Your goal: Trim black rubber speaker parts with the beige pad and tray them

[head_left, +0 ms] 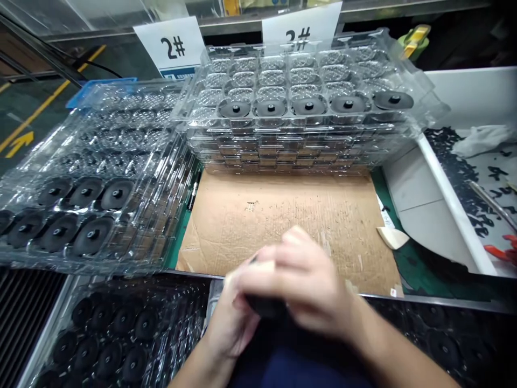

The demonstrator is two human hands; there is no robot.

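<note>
Both hands meet over the front edge of a cardboard sheet (258,215). My left hand (238,307) is wrapped round a dark rounded part (264,306), which shows below the fingers. Over the top of it lies my right hand (299,280), its fingers bent and smeared by motion; whether it grips the part or something small is hidden. Behind the cardboard, a stack of clear plastic trays (283,145) carries a front row of black oval parts (309,105). More black parts (91,235) sit in the clear tray stack (149,215) at the left.
Below left is another tray (161,323) of black parts. A white bin (448,188) at the right holds black scraps, with red-handled pliers (501,251) near its edge. A cream-coloured piece (392,237) rests on the cardboard's right edge. Two "2#" signs (173,46) stand behind.
</note>
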